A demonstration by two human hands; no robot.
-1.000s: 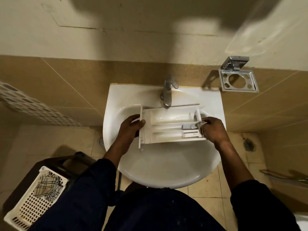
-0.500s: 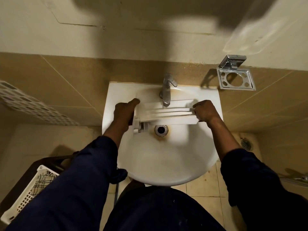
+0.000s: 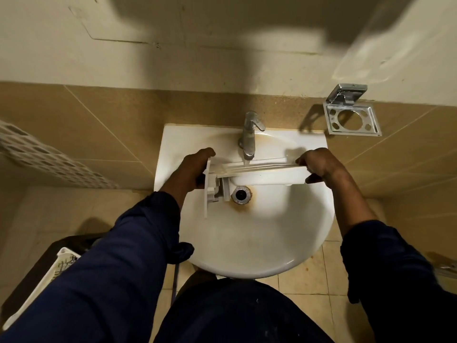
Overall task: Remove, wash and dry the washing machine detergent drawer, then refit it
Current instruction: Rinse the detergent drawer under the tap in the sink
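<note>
The white detergent drawer (image 3: 269,175) hangs crosswise over the white sink (image 3: 247,243), tipped on its long edge so its compartments face the wall and its underside faces me. My left hand (image 3: 193,169) grips the front panel end on the left. My right hand (image 3: 319,164) holds the back end on the right. The drawer sits just under the chrome tap (image 3: 248,136); whether water runs I cannot tell. The drain (image 3: 240,194), ringed with rust stain, lies below the drawer.
A chrome wall holder (image 3: 351,120) is fixed right of the sink. A white laundry basket (image 3: 49,280) with cloth sits on a dark stool at lower left. A perforated white panel (image 3: 37,154) shows at the left. Tiled floor lies below.
The drawer lay flat with its compartments up a second ago; both hands lifted it toward the tap and tipped it onto its edge. Since half a second ago it has barely moved.
</note>
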